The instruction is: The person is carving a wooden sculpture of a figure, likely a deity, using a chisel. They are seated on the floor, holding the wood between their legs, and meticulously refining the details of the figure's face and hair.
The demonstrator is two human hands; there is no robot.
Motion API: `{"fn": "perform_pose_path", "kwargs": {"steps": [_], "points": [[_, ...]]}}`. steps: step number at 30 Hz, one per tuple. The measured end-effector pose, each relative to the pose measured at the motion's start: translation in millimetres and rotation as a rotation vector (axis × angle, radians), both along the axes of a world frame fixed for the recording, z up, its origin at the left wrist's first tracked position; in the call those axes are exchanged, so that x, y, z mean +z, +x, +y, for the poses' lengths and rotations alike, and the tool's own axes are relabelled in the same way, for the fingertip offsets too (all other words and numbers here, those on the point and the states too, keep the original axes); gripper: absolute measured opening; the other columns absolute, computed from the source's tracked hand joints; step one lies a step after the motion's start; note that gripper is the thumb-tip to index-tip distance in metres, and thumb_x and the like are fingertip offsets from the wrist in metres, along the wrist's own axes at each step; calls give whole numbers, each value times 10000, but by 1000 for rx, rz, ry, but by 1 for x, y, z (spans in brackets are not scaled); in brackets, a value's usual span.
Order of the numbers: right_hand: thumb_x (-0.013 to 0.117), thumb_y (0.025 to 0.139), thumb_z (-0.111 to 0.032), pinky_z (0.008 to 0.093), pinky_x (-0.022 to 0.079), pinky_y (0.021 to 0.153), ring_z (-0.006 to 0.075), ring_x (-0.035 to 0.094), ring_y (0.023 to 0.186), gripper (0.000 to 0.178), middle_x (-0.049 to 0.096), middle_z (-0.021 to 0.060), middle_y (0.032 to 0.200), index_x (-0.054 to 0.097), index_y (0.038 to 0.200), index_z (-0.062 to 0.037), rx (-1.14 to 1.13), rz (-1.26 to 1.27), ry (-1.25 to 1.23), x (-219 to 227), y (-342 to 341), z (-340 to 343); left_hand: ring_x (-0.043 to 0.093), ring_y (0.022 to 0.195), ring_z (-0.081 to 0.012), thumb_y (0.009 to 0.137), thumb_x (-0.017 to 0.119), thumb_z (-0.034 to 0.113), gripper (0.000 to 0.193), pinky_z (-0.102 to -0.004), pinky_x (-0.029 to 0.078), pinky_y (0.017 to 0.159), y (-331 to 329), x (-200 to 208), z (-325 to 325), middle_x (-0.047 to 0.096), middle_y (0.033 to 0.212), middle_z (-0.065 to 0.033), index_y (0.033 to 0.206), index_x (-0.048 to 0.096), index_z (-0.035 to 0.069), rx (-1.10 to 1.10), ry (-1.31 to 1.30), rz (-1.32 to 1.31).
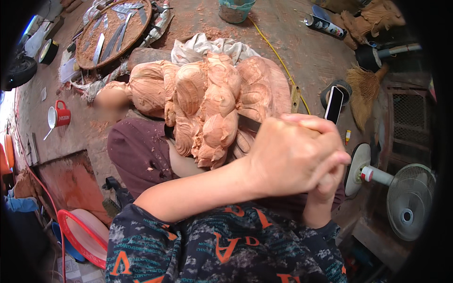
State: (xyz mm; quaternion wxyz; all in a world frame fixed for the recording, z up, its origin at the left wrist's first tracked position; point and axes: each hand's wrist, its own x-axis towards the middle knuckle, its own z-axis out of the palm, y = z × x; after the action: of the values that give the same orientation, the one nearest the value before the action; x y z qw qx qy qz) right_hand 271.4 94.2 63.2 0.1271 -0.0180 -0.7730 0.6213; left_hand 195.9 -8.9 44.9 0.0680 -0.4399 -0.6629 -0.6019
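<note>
Both hands are clamped around one tool: the left hand (288,155) wraps over the top and the right hand (325,181) is tucked under it, fingers fully closed on a chisel (249,123) whose dark blade pokes out just past the knuckles into the reddish wood carving (207,104) on the lap. Looks like mid-cut on the rounded folds (detail shaving, I'd guess), so the next push needs a steady, shallow angle. Handle's totally buried in the grip and the blade tip is hard to make out.

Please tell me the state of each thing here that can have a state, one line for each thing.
Left hand: closed over the right hand on the chisel.
Right hand: mostly hidden under the left.
Chisel: gripped, blade against the carving.
Wooden carving: lying on its side, partly shaped.
Red mug: upright on the floor.
Phone: screen dark.
Fan: lying tipped on the floor.
</note>
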Motion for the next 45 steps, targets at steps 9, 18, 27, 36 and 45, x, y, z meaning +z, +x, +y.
{"fn": "perform_pose_path", "kwargs": {"steps": [9, 18, 27, 36, 45], "points": [[519, 806, -281, 384, 459, 914, 315, 601, 1029, 474, 606, 248, 1109, 561, 1099, 89, -5, 9, 25, 0, -4, 2, 546, 429, -225, 829, 652, 295, 265, -342, 420, 399, -5, -3, 3, 534, 534, -58, 649, 561, 123, 3, 72, 9], [499, 834, -256, 348, 458, 888, 270, 598, 1009, 428, 618, 199, 1097, 592, 1083, 79, -31, -20, 8, 1, -8, 5, 563, 440, -212, 823, 651, 315, 249, -350, 433, 405, -2, -12, 14, 544, 523, -51, 661, 607, 130, 97, 49, -48], [500, 828, -194, 285, 434, 843, 203, 577, 946, 385, 594, 150, 1062, 558, 1103, 69, -67, -85, 17, 5, -12, 5, 572, 453, -237, 816, 657, 302, 240, -339, 445, 419, -7, -7, 18, 554, 539, -70, 665, 622, 119, 122, 164, -36], [489, 858, -158, 253, 428, 849, 159, 554, 965, 406, 582, 125, 1085, 508, 1194, 69, 16, -5, -38, 12, -13, 8, 555, 436, -250, 840, 639, 324, 275, -347, 442, 416, -8, -12, 26, 523, 512, -61, 643, 611, 134, 223, 181, -11], [471, 878, -110, 259, 437, 816, 161, 560, 956, 309, 576, 123, 1061, 524, 1135, 53, 64, 183, -29, 17, -14, 2, 557, 442, -249, 831, 657, 345, 291, -357, 433, 419, -9, -16, 33, 525, 513, -75, 656, 587, 124, 268, 226, 11]]}}
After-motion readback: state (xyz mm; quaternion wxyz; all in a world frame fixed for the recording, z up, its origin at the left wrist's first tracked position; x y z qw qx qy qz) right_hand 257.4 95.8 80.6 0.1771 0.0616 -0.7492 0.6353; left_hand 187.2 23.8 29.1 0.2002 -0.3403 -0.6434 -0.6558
